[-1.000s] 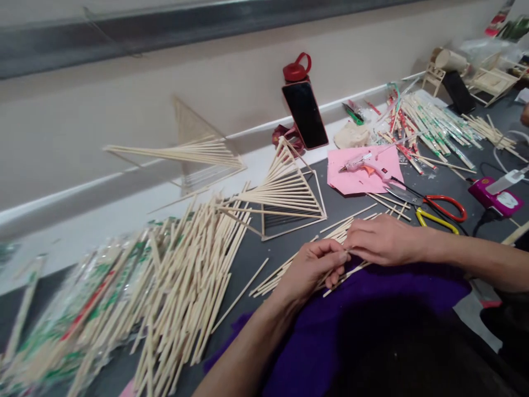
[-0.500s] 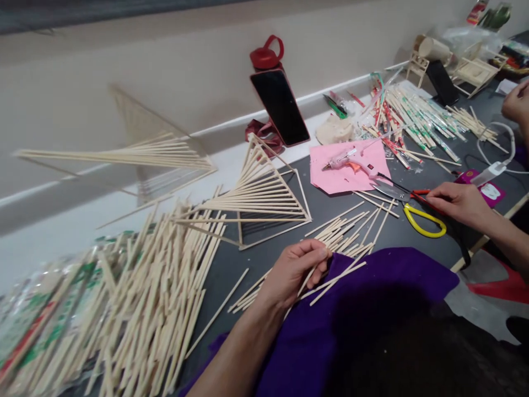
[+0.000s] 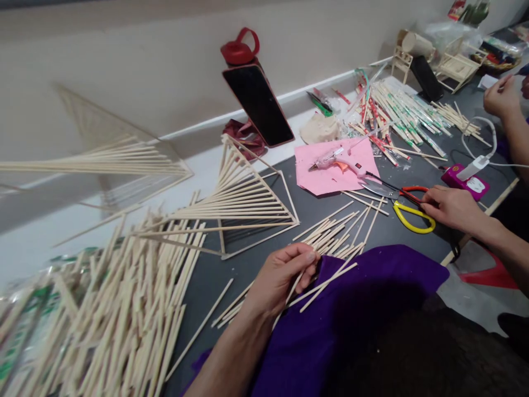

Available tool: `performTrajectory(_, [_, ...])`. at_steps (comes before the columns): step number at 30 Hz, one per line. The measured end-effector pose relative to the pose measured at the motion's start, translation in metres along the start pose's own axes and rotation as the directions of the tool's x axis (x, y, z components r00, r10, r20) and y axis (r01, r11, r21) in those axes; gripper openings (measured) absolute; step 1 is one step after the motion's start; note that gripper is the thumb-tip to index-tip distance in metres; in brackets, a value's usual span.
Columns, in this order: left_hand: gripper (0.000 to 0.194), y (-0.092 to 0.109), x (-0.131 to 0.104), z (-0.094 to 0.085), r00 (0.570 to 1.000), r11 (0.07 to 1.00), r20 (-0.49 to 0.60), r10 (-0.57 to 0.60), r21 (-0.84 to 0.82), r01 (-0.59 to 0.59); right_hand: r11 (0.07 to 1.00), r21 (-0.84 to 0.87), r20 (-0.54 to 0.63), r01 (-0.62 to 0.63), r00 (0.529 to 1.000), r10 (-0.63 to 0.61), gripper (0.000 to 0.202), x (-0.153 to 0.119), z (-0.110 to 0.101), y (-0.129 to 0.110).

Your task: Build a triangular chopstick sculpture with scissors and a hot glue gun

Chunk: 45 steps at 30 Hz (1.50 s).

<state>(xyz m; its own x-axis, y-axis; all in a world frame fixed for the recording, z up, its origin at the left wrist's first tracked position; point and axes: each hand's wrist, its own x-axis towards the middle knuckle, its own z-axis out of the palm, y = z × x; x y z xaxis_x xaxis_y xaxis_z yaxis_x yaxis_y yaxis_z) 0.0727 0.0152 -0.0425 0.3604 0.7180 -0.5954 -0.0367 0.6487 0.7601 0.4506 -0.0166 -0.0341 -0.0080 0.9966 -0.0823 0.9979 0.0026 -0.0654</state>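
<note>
My left hand (image 3: 285,273) is closed in a pinch on a thin wooden stick (image 3: 294,288), above a purple cloth (image 3: 384,270). Beyond the fingertips lies a loose bunch of similar sticks (image 3: 330,234). My right hand (image 3: 450,208) is closed at the red handle of the scissors (image 3: 414,216), which have one red and one yellow loop and lie on the table. The glue gun's black cord (image 3: 386,183) passes beneath the fingers there. To the left of the bunch stands a twisted frame of glued sticks (image 3: 256,201).
A pink glue gun (image 3: 341,161) rests on pink paper (image 3: 306,179). A phone (image 3: 260,105) leans against a red-capped bottle (image 3: 239,51). Sticks are heaped (image 3: 132,303) at left; wrapped chopsticks (image 3: 409,118) lie at back right. Another person's hand (image 3: 502,98) is at far right.
The view has shifted, so most things sit farther left. My right fingers are slightly lower against the red scissors handle, and more of its loop shows. My left hand keeps its pinch.
</note>
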Motion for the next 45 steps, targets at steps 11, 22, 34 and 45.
performTrajectory(11, [0.046, 0.002, -0.001, 0.000, 1.000, 0.999, -0.007, -0.022, -0.024, 0.022, 0.935, -0.351, -0.113, -0.057, 0.993, 0.018, 0.036, -0.010, 0.006, -0.024])
performTrajectory(22, [0.046, 0.002, -0.002, 0.002, 1.000, 1.000, -0.007, 0.008, -0.017, -0.009, 0.928, -0.354, 0.078, 0.114, 0.993, -0.092, 0.051, -0.004, -0.007, -0.052])
performTrajectory(34, [0.038, 0.006, -0.006, 0.003, 0.999, 0.998, 0.004, 0.035, -0.054, -0.035, 0.987, 0.143, 0.198, -0.070, 0.979, 0.041, 0.076, -0.002, -0.016, -0.032])
performTrajectory(45, [0.034, 0.020, -0.015, -0.002, 0.981, 0.975, -0.068, 0.181, -0.121, -0.188, 0.258, 0.876, 0.448, -0.407, 0.884, -0.129, 0.068, -0.005, -0.010, -0.009])
